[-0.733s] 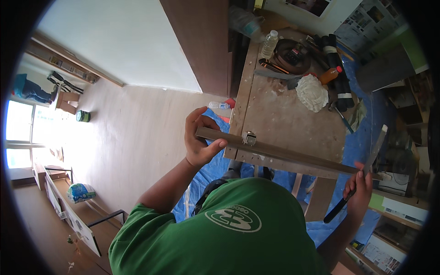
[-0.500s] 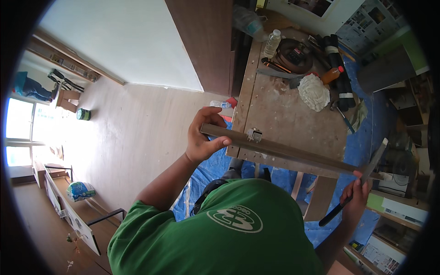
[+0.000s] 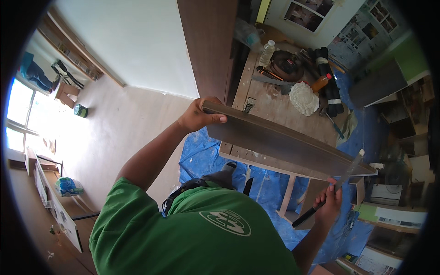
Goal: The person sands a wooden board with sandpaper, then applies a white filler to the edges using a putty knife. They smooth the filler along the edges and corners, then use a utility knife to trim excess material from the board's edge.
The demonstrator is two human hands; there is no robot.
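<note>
Tilted above the workbench is a long brown board (image 3: 279, 140), its broad face turned partly toward me. My left hand (image 3: 201, 115) is closed around its left end, thumb on the near face, fingers mostly hidden behind. A small metal hinge (image 3: 249, 105) shows just past the board's far edge. Closed in my right hand (image 3: 329, 201) is a file (image 3: 350, 169) with a long grey flat blade and a black handle; the blade crosses in front of the board near its right end. My right index fingertip lies by the board's lower edge; contact is unclear.
At the back of the workbench (image 3: 231, 153) are a clear bottle (image 3: 266, 52), a brown round item (image 3: 285, 65), a white crumpled cloth (image 3: 304, 98), an orange bottle (image 3: 321, 82) and black rolls (image 3: 328, 87). Blue sheeting (image 3: 199, 153) covers floor below. Shelves (image 3: 389, 215) stand right.
The board has tilted, so more of its broad face shows. My left hand has risen slightly, and my right hand with the file has shifted left and down in the view.
</note>
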